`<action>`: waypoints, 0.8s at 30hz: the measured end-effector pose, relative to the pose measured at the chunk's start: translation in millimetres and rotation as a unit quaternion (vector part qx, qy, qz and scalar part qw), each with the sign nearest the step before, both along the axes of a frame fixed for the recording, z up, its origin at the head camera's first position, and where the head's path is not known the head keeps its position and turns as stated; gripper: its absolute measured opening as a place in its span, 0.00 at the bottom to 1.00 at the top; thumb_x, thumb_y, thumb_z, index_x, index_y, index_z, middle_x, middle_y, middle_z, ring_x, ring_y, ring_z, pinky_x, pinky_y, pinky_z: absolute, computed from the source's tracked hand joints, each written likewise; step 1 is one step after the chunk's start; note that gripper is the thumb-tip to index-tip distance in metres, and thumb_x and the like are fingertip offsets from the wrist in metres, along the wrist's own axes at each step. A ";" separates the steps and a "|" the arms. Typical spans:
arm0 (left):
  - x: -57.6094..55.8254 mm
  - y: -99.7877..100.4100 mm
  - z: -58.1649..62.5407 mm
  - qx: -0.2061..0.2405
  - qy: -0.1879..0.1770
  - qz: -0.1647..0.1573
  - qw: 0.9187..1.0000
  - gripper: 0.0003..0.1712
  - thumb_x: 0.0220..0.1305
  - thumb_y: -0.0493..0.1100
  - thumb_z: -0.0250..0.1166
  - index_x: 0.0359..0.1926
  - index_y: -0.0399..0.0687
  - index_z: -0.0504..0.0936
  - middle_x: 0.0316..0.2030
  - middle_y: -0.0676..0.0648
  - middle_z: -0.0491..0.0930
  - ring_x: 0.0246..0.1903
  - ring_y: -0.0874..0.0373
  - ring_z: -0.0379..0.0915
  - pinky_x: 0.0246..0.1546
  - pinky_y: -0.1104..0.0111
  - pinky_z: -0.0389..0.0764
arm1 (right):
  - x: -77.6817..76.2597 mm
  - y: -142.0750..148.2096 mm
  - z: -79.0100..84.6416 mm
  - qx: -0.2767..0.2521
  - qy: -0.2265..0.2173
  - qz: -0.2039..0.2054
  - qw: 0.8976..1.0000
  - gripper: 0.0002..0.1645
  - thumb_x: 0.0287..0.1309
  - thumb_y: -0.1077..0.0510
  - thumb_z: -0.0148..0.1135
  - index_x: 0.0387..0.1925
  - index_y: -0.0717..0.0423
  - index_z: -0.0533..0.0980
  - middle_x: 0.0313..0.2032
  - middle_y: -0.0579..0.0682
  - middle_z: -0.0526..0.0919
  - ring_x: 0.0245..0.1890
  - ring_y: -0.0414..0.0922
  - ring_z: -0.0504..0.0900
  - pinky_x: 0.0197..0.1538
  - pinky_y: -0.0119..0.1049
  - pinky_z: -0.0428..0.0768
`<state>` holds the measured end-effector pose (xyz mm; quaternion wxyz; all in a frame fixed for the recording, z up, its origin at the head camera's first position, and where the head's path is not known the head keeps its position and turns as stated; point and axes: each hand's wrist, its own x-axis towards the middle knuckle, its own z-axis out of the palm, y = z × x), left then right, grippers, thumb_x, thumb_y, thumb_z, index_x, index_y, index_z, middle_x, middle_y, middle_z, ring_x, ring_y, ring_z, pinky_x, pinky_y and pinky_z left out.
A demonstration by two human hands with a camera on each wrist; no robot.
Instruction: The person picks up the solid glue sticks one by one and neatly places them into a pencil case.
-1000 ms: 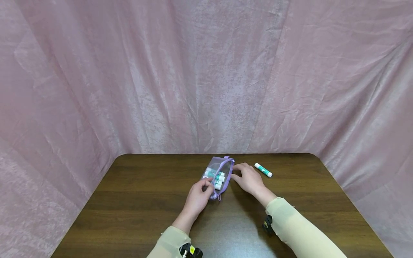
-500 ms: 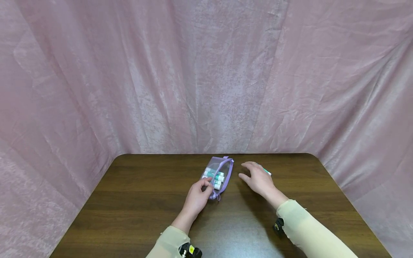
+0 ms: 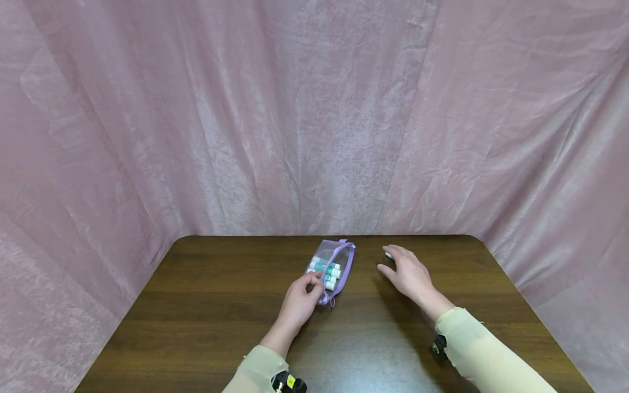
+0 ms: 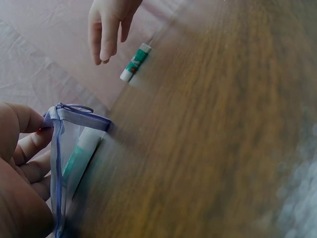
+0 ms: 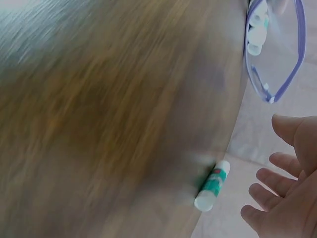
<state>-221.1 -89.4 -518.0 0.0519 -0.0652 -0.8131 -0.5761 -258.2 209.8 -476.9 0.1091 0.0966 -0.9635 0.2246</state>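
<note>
A purple mesh zip pouch (image 3: 348, 273) lies unzipped on the table, several green-and-white glue sticks (image 3: 330, 269) showing inside it. My left hand (image 3: 298, 301) pinches the pouch's near left edge between thumb and fingers; in the left wrist view that hand (image 4: 22, 173) is beside the zip end. To the right, my right hand (image 3: 408, 275) hovers with fingers spread and holds nothing. Beneath it lies a loose glue stick, mostly hidden in the head view. The right wrist view shows this glue stick (image 5: 213, 186) on the tabletop, apart from the fingers (image 5: 265, 196).
The brown wooden table (image 3: 196, 305) has rounded far corners. Pink velvety curtains (image 3: 314, 120) hang behind it and along both sides. A small black camera is strapped to each wrist.
My right hand has moved away from the pouch's opening, rightward to over the loose glue stick, which it now mostly covers. The left hand keeps its hold on the pouch, nearly still.
</note>
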 end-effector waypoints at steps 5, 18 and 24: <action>0.4 0.7 -0.2 0.005 -0.002 0.001 1.000 0.09 0.72 0.40 0.67 0.31 0.47 0.83 0.65 0.43 0.86 0.73 0.38 0.73 0.77 0.43 0.66 | 1.8 9.5 -0.3 -0.002 -0.002 -0.006 1.000 0.36 0.74 0.48 0.71 0.75 0.61 0.75 0.75 0.65 0.75 0.76 0.67 0.71 0.69 0.70 0.74; -0.5 0.8 -0.9 0.006 -0.001 -0.001 1.000 0.09 0.72 0.39 0.66 0.31 0.46 0.83 0.64 0.42 0.87 0.72 0.38 0.75 0.75 0.44 0.68 | 3.5 31.6 -1.0 0.006 -0.014 -0.012 1.000 0.37 0.75 0.49 0.71 0.76 0.62 0.73 0.76 0.67 0.72 0.76 0.68 0.70 0.68 0.71 0.74; -0.4 0.7 -0.2 0.010 -0.001 -0.004 1.000 0.09 0.72 0.39 0.66 0.32 0.46 0.83 0.64 0.42 0.86 0.72 0.38 0.75 0.75 0.44 0.69 | 5.5 39.4 -0.9 0.010 -0.034 -0.016 0.999 0.40 0.76 0.47 0.70 0.78 0.61 0.70 0.77 0.68 0.70 0.76 0.70 0.68 0.68 0.73 0.73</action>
